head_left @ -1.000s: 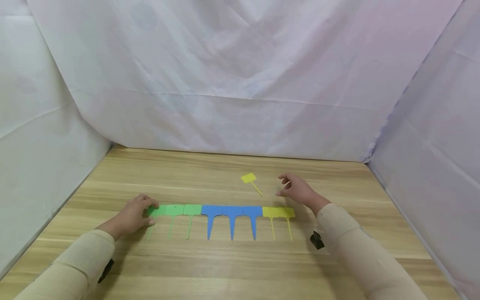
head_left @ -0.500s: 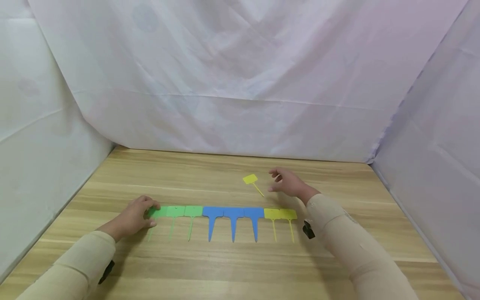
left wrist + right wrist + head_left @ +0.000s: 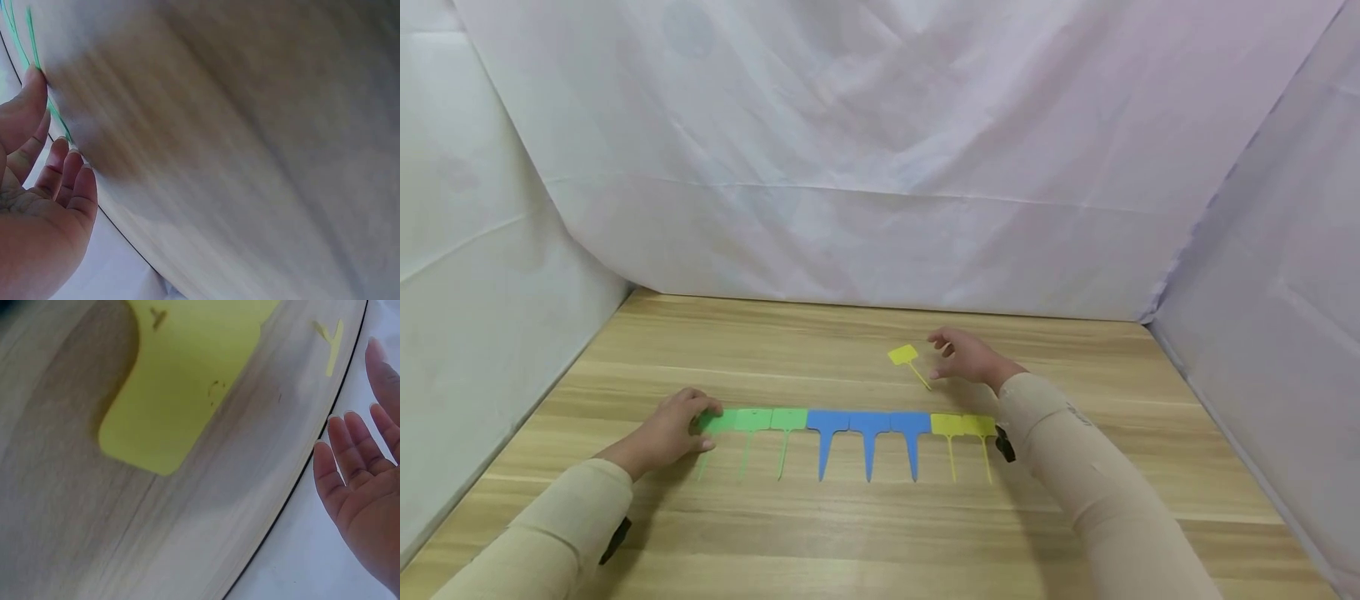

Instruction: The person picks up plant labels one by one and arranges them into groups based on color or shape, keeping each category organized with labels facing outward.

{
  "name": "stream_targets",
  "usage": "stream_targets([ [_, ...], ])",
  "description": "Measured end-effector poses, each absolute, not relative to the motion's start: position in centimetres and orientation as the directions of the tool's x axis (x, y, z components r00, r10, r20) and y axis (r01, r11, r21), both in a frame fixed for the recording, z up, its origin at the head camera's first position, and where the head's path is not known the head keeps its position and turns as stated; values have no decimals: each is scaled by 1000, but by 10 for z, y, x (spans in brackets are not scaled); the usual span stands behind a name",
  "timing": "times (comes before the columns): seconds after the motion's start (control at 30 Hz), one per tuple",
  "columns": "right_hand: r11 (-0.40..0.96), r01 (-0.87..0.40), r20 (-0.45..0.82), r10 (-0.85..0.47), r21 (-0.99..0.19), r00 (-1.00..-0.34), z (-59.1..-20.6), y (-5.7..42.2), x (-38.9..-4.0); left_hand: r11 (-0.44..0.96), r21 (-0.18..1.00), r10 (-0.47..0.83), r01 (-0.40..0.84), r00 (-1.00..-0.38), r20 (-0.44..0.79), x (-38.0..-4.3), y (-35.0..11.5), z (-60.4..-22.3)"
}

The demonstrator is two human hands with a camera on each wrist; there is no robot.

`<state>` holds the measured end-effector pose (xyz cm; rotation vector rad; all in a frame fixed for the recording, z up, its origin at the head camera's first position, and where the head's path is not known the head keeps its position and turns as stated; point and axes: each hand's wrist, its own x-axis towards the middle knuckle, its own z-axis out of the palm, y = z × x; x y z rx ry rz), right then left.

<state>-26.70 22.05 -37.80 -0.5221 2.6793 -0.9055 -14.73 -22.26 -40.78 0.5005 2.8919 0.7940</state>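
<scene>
A row of T-shaped plant labels lies flat across the table: three green, three blue, two yellow. My left hand rests at the row's left end, fingertips and thumb touching the outermost green label, which they partly cover. Beyond the row, a loose yellow label lies slanted, its stem pointing toward me and to the right. Just right of that stem hovers my right hand, holding nothing, fingers apart in the right wrist view. Large and close there is a yellow label head.
The wooden table runs back to a white cloth, with more white cloth on both sides. A dark wrist-camera piece hangs under the right sleeve, near the row's right end.
My right hand has moved left and slightly away from me, closer to the loose yellow label. The left hand stays on the green label, and the labels lie as before.
</scene>
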Motion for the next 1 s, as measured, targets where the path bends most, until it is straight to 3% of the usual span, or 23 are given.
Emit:
stream_targets([
  [1.0, 791, -228, -189, -395, -568, -899, -396, 205, -277, 810, 514, 339, 282, -941, -18, -144, -222, -409],
])
